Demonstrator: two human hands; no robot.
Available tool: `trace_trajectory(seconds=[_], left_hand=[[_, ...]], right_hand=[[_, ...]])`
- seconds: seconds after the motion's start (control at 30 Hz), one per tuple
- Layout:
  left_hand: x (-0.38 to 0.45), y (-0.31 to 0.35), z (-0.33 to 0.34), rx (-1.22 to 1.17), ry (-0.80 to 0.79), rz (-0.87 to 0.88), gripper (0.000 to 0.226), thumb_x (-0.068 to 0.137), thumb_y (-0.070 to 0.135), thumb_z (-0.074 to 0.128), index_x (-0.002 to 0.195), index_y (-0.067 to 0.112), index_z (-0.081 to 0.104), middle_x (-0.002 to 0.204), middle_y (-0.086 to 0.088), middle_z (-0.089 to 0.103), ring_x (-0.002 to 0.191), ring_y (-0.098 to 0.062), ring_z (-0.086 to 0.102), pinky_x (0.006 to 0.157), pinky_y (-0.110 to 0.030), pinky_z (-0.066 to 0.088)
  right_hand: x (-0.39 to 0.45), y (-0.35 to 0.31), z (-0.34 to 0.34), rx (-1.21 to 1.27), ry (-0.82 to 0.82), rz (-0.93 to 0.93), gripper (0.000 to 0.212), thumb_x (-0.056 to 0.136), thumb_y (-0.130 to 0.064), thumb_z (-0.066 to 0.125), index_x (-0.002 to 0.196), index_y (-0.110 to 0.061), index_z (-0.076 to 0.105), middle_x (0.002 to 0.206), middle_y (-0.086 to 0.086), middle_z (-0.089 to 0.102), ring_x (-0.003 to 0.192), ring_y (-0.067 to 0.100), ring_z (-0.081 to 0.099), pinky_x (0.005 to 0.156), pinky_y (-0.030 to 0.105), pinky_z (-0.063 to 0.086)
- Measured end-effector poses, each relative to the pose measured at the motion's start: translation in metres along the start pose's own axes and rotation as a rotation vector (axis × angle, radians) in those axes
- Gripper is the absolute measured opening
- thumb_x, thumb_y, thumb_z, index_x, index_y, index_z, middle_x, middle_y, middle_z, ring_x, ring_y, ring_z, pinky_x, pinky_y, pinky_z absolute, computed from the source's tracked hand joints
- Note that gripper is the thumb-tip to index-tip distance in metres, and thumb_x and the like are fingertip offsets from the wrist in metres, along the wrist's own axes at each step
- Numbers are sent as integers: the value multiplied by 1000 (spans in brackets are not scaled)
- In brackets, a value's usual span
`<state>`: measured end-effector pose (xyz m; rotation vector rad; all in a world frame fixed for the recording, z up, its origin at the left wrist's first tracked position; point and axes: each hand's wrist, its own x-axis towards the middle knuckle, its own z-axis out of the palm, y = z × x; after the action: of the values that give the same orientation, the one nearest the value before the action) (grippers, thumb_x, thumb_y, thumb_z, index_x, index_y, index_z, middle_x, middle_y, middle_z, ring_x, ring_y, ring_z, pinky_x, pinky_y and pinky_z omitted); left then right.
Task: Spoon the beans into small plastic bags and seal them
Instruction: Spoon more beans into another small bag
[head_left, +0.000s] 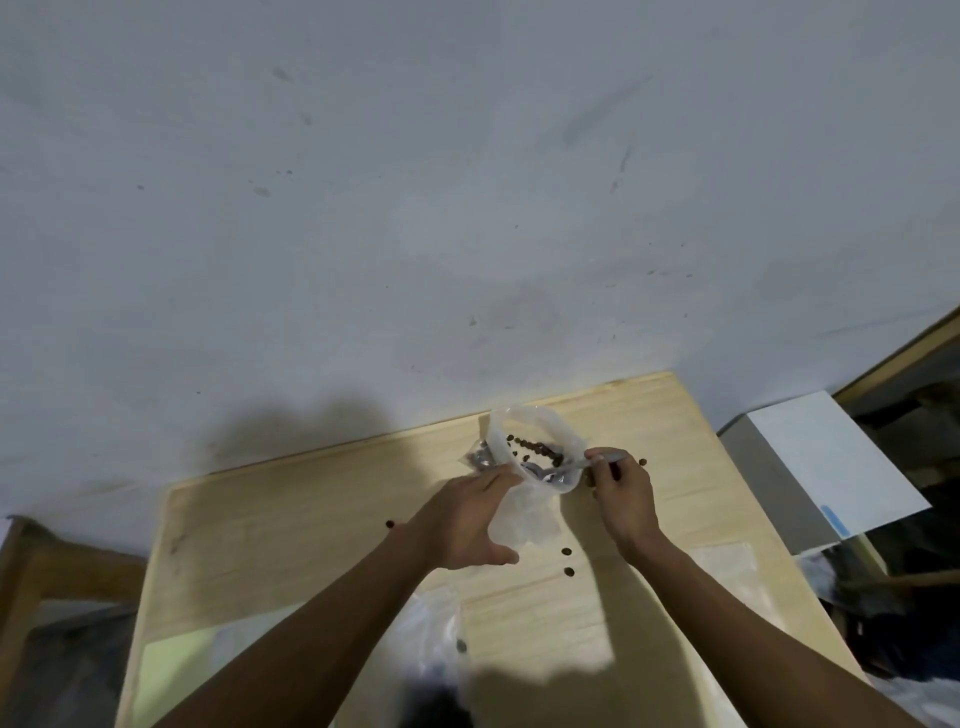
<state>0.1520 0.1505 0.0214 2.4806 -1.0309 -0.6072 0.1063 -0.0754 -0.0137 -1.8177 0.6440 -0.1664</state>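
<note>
Pale wooden worktop (311, 519) carries a clear small plastic bag (563, 431), standing open near its 12 o'clock edge with dark brown beans (540, 448) inside. Left hand (467, 514) is spread wide, its straight fingers touching the bag's 9 o'clock side. Right hand (623, 499), at 3 o'clock, pinches a slim grey spoon (566, 467) whose bowl is inside the bag. Loose beans (567, 551) lie at 6 o'clock.

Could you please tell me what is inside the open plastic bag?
Dark beans and the end of the spoon held by the right hand. The bottom of the plastic bag is too blurred to make out.
</note>
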Motion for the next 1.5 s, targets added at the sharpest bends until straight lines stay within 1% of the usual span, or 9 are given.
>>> trace_trajectory(seconds=[0.2,0.33,0.47,0.57,0.73,1.03,1.2,1.4,1.5], left_hand=[[-7,-3,-3,-14,52,-20,98,69,61,72,148,16,37,150,-2,47,130,-22,51,105,-35,42],[-18,-3,-12,-47,167,-57,97,69,59,75,148,16,38,144,-1,53,122,-21,56,98,-35,47],[-26,-6,-16,-42,276,-133,98,67,68,68,144,15,41,134,-1,59,114,-23,59,91,-38,50],[-30,-8,-15,-51,357,-177,101,63,73,62,141,11,46,128,-2,61,111,-25,61,89,-40,51],[-33,1,-27,-92,332,-297,98,69,63,74,148,21,33,142,5,48,128,-19,48,106,-39,40],[-42,17,-38,-142,410,-320,89,67,54,78,142,27,38,138,9,51,121,-15,52,98,-37,45],[-46,27,-44,-157,432,-288,71,69,44,79,130,25,47,123,9,54,109,-16,56,89,-39,50],[-47,19,-38,-219,426,-299,91,66,55,80,140,26,35,135,11,46,115,-11,50,94,-35,47],[-48,16,-36,-220,427,-292,91,69,54,78,142,25,33,137,10,44,119,-12,49,97,-34,46]], right_hand=[[3,-11,6,134,34,196,24,94,-9,51,87,-21,70,91,5,69,86,21,61,76,32,47],[5,-26,0,175,108,195,22,94,-11,50,91,-18,70,93,6,68,88,23,61,80,36,49],[4,-45,-8,238,143,179,23,96,-9,47,104,-8,69,82,5,64,77,20,59,76,33,47],[0,-63,-14,297,154,157,22,96,-8,47,103,-8,69,79,5,62,73,18,56,75,33,45],[-12,-93,-20,358,141,89,20,95,-8,49,96,-10,68,83,5,62,71,16,56,70,28,45],[-49,-113,-14,182,12,-167,17,97,-15,54,93,-18,70,87,0,68,75,13,62,74,35,52],[-66,-122,-10,85,-57,-323,15,98,-19,55,96,-22,70,84,5,69,79,28,62,71,41,53],[-73,-132,-12,37,-72,-442,16,98,-15,56,98,-22,71,98,-9,70,80,12,63,71,30,52],[-68,-132,-16,76,-24,-416,15,98,-17,55,96,-21,69,93,-11,69,81,15,63,73,37,52]])
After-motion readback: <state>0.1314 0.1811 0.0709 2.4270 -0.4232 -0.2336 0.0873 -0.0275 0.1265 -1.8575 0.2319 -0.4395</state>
